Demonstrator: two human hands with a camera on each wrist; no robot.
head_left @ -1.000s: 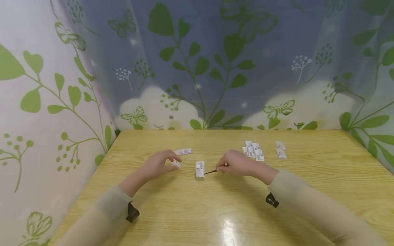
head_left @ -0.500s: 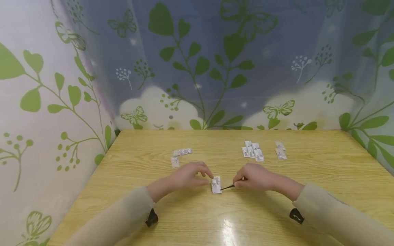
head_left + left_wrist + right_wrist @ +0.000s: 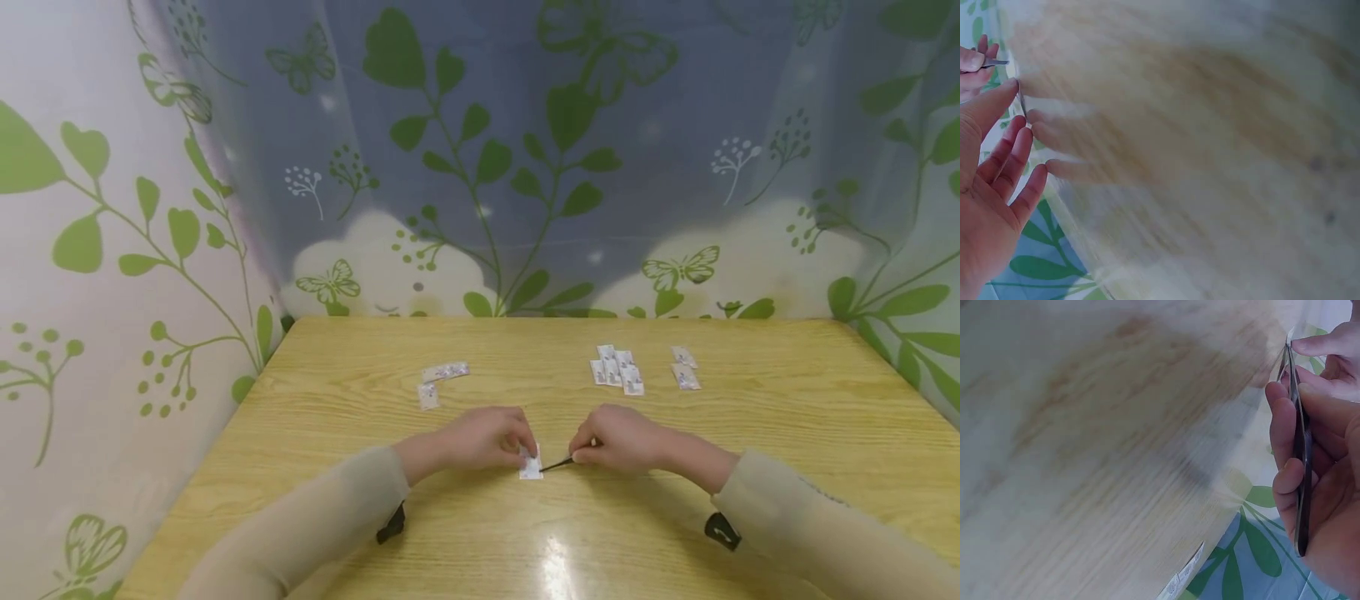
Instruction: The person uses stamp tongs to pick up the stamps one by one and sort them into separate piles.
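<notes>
Low over the middle of the table, a small white printed card [image 3: 532, 469] lies between my two hands. My left hand [image 3: 487, 437] holds it by its far left part. In the left wrist view, the card's thin edge [image 3: 1022, 104] shows between the thumb and a fingertip of that hand. Dark metal tweezers [image 3: 557, 463] are gripped in my right hand [image 3: 618, 437], with their tips at the card's near right corner. The right wrist view shows the tweezers [image 3: 1302, 456] lying along the curled fingers. Whether the tips pinch the card is too small to tell.
Back right on the wooden table [image 3: 765, 433] lies an overlapping group of cards [image 3: 612, 371], and farther right a pair of cards [image 3: 685, 377]. A short card row [image 3: 447, 371] and a single card [image 3: 428, 396] lie back left. A leaf-patterned curtain [image 3: 480, 167] hangs behind.
My left hand has left the single card on the left and moved right and nearer to grasp the middle card. My right hand with the tweezers, and that card, have shifted right and nearer.
</notes>
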